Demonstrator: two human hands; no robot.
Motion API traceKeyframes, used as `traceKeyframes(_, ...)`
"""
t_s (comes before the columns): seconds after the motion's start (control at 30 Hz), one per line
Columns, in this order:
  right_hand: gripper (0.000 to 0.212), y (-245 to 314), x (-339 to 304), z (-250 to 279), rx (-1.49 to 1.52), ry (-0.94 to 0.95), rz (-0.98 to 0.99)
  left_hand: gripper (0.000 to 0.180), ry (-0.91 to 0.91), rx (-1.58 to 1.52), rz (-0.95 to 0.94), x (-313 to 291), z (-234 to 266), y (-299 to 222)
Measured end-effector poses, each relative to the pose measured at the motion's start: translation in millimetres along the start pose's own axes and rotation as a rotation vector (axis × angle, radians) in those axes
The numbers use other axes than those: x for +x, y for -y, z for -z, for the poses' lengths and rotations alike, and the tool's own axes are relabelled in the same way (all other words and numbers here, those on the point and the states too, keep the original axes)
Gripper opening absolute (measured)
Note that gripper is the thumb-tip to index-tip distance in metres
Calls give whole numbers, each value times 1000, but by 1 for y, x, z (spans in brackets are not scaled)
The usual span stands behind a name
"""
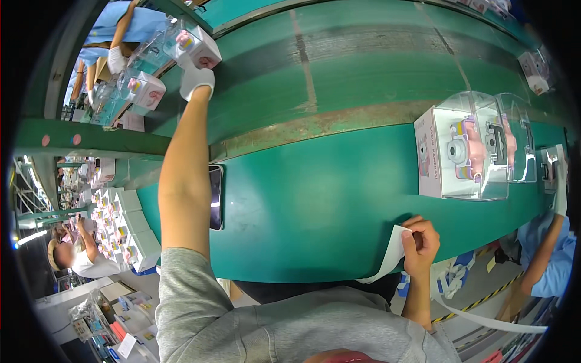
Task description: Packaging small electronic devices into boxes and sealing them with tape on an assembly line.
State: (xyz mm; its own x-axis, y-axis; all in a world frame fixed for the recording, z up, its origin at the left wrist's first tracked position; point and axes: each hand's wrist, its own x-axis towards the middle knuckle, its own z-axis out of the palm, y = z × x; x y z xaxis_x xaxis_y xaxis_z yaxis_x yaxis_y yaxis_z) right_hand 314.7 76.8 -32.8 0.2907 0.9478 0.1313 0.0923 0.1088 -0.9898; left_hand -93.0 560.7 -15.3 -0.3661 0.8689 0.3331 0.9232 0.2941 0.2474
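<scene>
My left hand (pixel 197 80), in a white glove, reaches far out to the upper left. It grips the near side of a boxed toy camera (pixel 203 47), a white carton with a clear plastic cover and a pink camera inside; some fingertips are hidden. My bare right hand (pixel 422 243), at the table's near edge, pinches a white paper-like strip (pixel 392 253) that hangs toward my lap. On the table's right side stand more boxed toy cameras (pixel 430 154), with pastel cameras showing through the clear covers.
A dark phone (pixel 216 196) lies beside my left forearm on the green table (pixel 302 206). Beyond a worn ledge runs a green conveyor belt (pixel 363 54). Co-workers are at left and right; one gloved hand (pixel 561 181) holds a box at far right. White cartons (pixel 130 218) are stacked at left.
</scene>
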Motion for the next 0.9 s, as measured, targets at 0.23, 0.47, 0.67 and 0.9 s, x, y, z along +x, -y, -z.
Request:
traceKeyframes(0.23, 7, 0, 1, 2, 12, -5, 10, 33, 131, 184, -242, 53, 38, -7)
traceKeyframes(0.47, 7, -4, 0, 0, 68, 16, 19, 33, 207, 107, -300, -28, 83, -34)
traceKeyframes(0.67, 6, -7, -2, 0, 195, -11, -30, 19, 27, -108, -516, -181, 158, -23)
traceKeyframes(0.9, 12, 7, 1, -3, 255, 23, -30, 7, 14, -409, -726, -336, 239, -6)
